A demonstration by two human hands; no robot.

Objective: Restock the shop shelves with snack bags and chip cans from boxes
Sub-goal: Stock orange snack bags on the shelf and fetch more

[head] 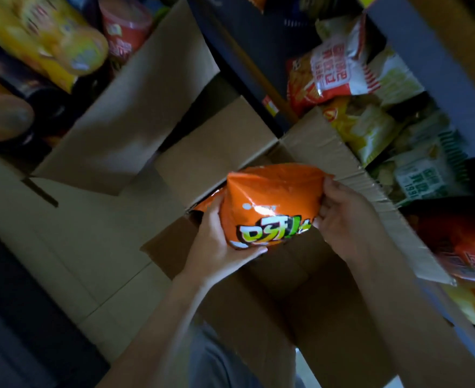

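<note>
While both hands hold it above the open cardboard box (pixel 272 298), the orange snack bag (pixel 272 204) sits mid-frame. Left hand (pixel 219 245) cups its near-left edge with fingers curled around it; right hand (pixel 345 217) pinches its right side. Shelf (pixel 437 68) at right carries assorted snack bags (pixel 339 71); chip cans (pixel 48 37) lie far left.
</note>
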